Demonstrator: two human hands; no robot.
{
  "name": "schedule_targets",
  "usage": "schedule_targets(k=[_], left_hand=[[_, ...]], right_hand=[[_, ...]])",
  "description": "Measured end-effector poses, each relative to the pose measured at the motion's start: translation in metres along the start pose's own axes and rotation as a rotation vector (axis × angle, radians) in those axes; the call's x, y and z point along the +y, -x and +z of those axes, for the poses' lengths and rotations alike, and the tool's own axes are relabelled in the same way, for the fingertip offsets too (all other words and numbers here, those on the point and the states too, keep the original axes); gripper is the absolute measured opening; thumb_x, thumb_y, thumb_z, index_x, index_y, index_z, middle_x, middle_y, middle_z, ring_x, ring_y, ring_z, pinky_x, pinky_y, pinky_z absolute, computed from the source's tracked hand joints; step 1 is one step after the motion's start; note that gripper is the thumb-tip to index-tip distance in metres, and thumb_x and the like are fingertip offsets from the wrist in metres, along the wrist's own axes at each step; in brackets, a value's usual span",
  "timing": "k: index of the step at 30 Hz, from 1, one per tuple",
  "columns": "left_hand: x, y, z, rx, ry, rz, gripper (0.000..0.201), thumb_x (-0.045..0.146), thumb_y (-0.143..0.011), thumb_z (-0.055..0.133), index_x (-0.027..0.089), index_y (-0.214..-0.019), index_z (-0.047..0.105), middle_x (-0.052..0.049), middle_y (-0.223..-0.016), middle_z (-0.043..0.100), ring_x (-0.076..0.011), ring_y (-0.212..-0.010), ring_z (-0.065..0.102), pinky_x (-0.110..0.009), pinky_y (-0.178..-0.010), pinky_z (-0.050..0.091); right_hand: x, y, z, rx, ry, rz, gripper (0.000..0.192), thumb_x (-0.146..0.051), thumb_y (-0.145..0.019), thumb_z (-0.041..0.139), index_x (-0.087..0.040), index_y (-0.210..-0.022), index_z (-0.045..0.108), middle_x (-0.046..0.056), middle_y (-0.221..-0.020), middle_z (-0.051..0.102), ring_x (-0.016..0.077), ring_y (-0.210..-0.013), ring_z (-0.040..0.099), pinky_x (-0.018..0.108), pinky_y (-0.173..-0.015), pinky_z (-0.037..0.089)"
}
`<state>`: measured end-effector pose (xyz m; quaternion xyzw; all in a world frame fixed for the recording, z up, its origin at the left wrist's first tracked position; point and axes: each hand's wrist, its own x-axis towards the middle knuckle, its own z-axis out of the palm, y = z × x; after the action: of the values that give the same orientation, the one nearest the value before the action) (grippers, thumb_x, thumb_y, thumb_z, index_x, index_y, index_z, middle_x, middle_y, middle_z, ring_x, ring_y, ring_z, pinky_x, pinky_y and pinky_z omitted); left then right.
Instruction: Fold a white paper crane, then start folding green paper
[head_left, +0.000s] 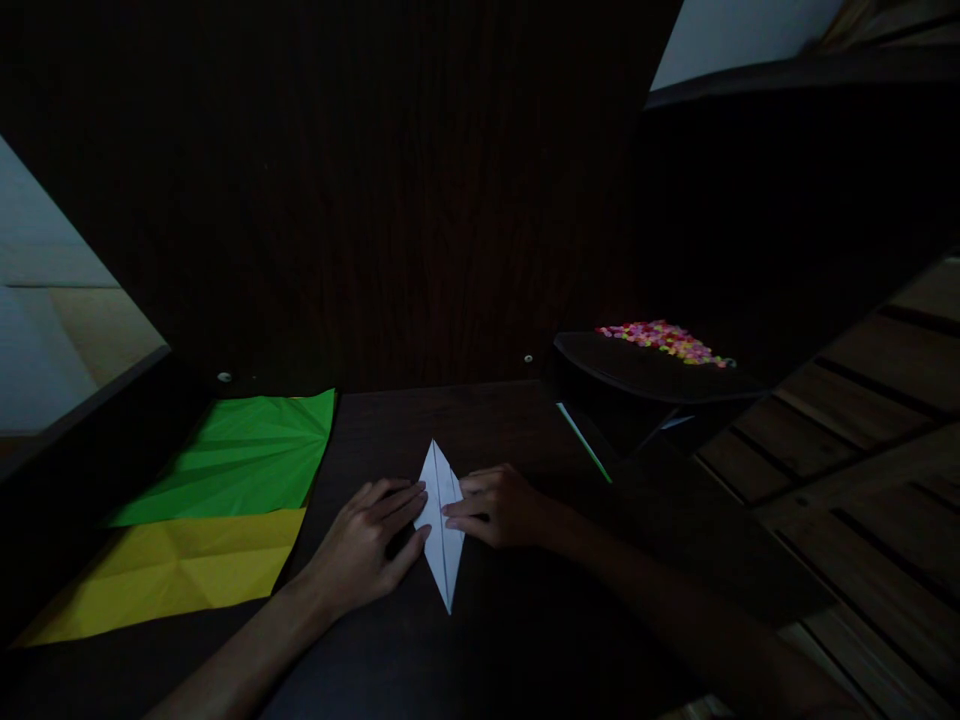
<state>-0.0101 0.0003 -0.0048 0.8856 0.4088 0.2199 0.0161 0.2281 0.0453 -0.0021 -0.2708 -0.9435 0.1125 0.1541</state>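
Observation:
A white paper (pixel 442 520), folded into a long narrow diamond, lies flat on the dark wooden table (pixel 495 640). My left hand (pixel 367 545) rests on the table with its fingertips pressing the paper's left edge. From the other side, my right hand (pixel 499 505) presses its right edge with the fingertips. Both hands lie flat on the paper and neither grips it.
A creased green sheet (pixel 240 455) and a creased yellow sheet (pixel 172 570) lie at the table's left. A dark tray (pixel 652 375) holding several small colourful pieces (pixel 664 338) sits at the back right, with a green strip (pixel 585 442) beside it. A wooden slatted floor (pixel 862 470) lies to the right.

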Motion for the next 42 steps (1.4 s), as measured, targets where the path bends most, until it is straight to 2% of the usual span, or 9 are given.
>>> schedule_targets(k=[4, 7, 10, 14, 20, 26, 33, 38, 42], left_hand=[[-0.001, -0.002, 0.006, 0.028, -0.051, -0.144, 0.048, 0.042, -0.088, 0.055, 0.014, -0.128, 0.059, -0.014, -0.132, 0.060, -0.0348, -0.116, 0.054, -0.054, -0.092, 0.048], [-0.001, -0.002, 0.009, 0.028, -0.035, -0.199, 0.053, 0.044, -0.088, 0.055, 0.015, -0.132, 0.055, -0.015, -0.136, 0.056, -0.0364, -0.121, 0.049, -0.057, -0.093, 0.046], [0.001, -0.001, 0.010, -0.010, -0.004, -0.224, 0.051, 0.042, -0.090, 0.053, 0.016, -0.134, 0.053, -0.014, -0.140, 0.053, -0.0374, -0.126, 0.045, -0.060, -0.096, 0.043], [0.005, -0.003, 0.009, -0.047, 0.067, -0.250, 0.050, 0.039, -0.090, 0.054, 0.016, -0.133, 0.053, -0.013, -0.140, 0.053, -0.0359, -0.130, 0.042, -0.059, -0.100, 0.041], [0.005, -0.005, 0.009, -0.057, 0.125, -0.245, 0.037, 0.037, -0.090, 0.054, 0.023, -0.125, 0.061, -0.009, -0.139, 0.054, -0.0345, -0.130, 0.043, -0.060, -0.100, 0.040], [0.003, -0.004, 0.013, -0.016, 0.164, -0.230, 0.035, 0.036, -0.090, 0.056, 0.024, -0.122, 0.063, -0.009, -0.136, 0.058, -0.0313, -0.127, 0.047, -0.057, -0.101, 0.042], [0.005, -0.006, 0.014, 0.030, 0.234, -0.209, 0.032, 0.032, -0.089, 0.059, 0.024, -0.120, 0.061, -0.008, -0.128, 0.063, -0.0283, -0.120, 0.056, -0.053, -0.102, 0.043], [0.006, -0.007, 0.012, 0.090, 0.347, -0.237, 0.028, 0.029, -0.086, 0.062, 0.024, -0.114, 0.058, -0.008, -0.134, 0.057, -0.0264, -0.119, 0.058, -0.048, -0.098, 0.049], [0.007, -0.008, 0.012, 0.077, 0.377, -0.233, 0.019, 0.027, -0.087, 0.063, 0.024, -0.106, 0.059, -0.008, -0.133, 0.056, -0.0262, -0.119, 0.057, -0.046, -0.099, 0.049]], right_hand=[[-0.001, -0.005, 0.004, 0.138, -0.117, 0.126, 0.020, -0.039, -0.083, 0.069, -0.022, -0.093, 0.072, 0.003, -0.086, 0.064, 0.0180, -0.080, 0.059, 0.029, -0.071, 0.044], [-0.002, -0.007, 0.006, 0.231, -0.120, 0.267, 0.038, -0.042, -0.069, 0.080, -0.018, -0.096, 0.068, 0.006, -0.096, 0.062, 0.0219, -0.090, 0.056, 0.034, -0.077, 0.045], [-0.002, -0.008, 0.007, 0.249, -0.093, 0.369, 0.056, -0.045, -0.065, 0.082, -0.018, -0.109, 0.062, 0.009, -0.110, 0.059, 0.0265, -0.101, 0.051, 0.040, -0.085, 0.042], [-0.005, -0.009, 0.007, 0.206, -0.152, 0.364, 0.054, -0.040, -0.070, 0.080, -0.021, -0.115, 0.057, 0.008, -0.119, 0.058, 0.0267, -0.108, 0.049, 0.041, -0.088, 0.038], [-0.011, -0.012, 0.004, 0.250, -0.324, 0.379, 0.046, -0.026, -0.070, 0.079, -0.022, -0.111, 0.057, 0.005, -0.109, 0.061, 0.0245, -0.103, 0.052, 0.040, -0.088, 0.039], [-0.007, -0.012, 0.007, 0.300, -0.514, 0.341, 0.042, -0.020, -0.073, 0.075, -0.021, -0.111, 0.057, 0.005, -0.108, 0.061, 0.0204, -0.097, 0.058, 0.034, -0.082, 0.045], [-0.013, -0.015, 0.013, 0.331, -0.591, 0.412, 0.033, -0.013, -0.072, 0.069, -0.020, -0.102, 0.058, 0.004, -0.104, 0.065, 0.0181, -0.087, 0.063, 0.031, -0.074, 0.047], [-0.014, -0.015, 0.013, 0.384, -0.574, 0.454, 0.027, -0.012, -0.072, 0.067, -0.020, -0.097, 0.059, 0.004, -0.100, 0.062, 0.0173, -0.084, 0.064, 0.030, -0.069, 0.049], [-0.012, -0.016, 0.015, 0.433, -0.685, 0.454, 0.027, -0.016, -0.070, 0.069, -0.020, -0.094, 0.058, 0.005, -0.101, 0.060, 0.0171, -0.082, 0.065, 0.029, -0.066, 0.050]])
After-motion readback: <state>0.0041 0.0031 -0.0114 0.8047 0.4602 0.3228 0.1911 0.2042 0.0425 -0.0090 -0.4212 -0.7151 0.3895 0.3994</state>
